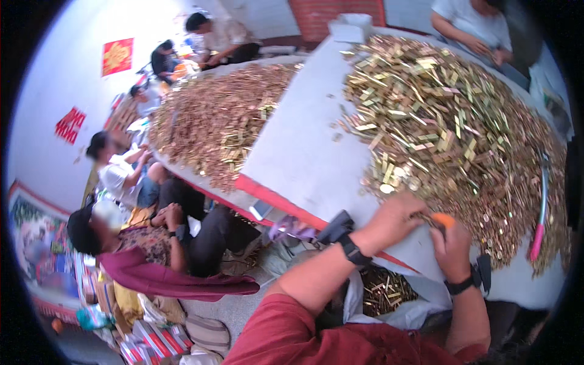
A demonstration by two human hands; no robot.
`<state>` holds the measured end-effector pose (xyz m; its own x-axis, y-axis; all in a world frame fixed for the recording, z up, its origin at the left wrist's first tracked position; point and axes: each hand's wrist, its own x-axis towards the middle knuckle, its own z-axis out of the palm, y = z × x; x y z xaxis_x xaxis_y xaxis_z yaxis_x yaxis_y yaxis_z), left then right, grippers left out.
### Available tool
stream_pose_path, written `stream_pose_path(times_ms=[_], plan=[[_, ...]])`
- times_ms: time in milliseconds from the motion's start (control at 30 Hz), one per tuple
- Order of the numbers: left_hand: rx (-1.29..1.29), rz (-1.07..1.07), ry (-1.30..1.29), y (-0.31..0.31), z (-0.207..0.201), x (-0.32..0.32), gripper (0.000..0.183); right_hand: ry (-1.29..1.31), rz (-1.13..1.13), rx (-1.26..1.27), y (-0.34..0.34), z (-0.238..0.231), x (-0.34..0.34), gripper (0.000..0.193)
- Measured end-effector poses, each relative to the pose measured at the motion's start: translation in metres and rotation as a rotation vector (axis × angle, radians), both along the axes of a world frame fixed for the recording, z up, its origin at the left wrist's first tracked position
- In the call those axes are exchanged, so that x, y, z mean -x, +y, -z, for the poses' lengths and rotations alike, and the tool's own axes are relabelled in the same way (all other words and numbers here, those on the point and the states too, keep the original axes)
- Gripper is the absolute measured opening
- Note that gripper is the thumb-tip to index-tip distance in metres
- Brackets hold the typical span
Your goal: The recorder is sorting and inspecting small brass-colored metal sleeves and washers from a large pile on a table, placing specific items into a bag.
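My left hand (398,216) and my right hand (453,249) meet over the near edge of a white table (304,158), fingers closed. Between their fingertips is a small dark metal piece (421,216), its exact shape too small to make out. Something orange (444,220) covers a fingertip or sits at the fingers of my right hand; I cannot tell which. Just beyond both hands spreads a large heap of small brass-coloured metal parts (426,115), flat strips mixed with round pieces. Below my hands, an open white bag (420,313) holds more metal strips (386,292).
A long tool with a pink handle (536,242) lies on the heap at right. Another heap of parts (225,115) covers the farther left table. A white container (351,28) stands at the back. Co-workers sit around, one in a cap (83,230) close by at left.
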<state>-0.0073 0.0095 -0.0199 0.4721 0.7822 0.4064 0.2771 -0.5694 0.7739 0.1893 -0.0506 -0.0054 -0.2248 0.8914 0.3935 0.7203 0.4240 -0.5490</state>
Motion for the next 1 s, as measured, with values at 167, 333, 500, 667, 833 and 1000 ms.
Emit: stream_pose_path(times_ms=[167,333,500,667,833,1000], plan=[[-0.023,0.002,0.000,-0.003,-0.008,0.001,0.020,0.056,0.027,0.069,-0.003,0.003,-0.003,0.024],[0.013,0.047,0.027,0.002,-0.008,0.005,0.022,0.027,-0.003,0.042,0.003,-0.001,-0.002,0.025],[0.016,0.054,0.001,0.004,-0.010,0.008,0.021,0.055,-0.013,0.034,0.006,0.002,-0.001,0.027],[0.039,0.076,0.069,-0.003,-0.014,0.005,0.021,0.136,0.020,0.110,0.000,0.006,-0.003,0.034],[0.017,0.170,0.002,-0.005,-0.006,-0.010,0.021,0.068,0.031,0.059,-0.011,0.008,-0.012,0.038],[0.207,0.100,-0.251,-0.003,0.002,-0.011,0.021,0.239,0.064,0.087,0.003,0.009,0.003,0.036]])
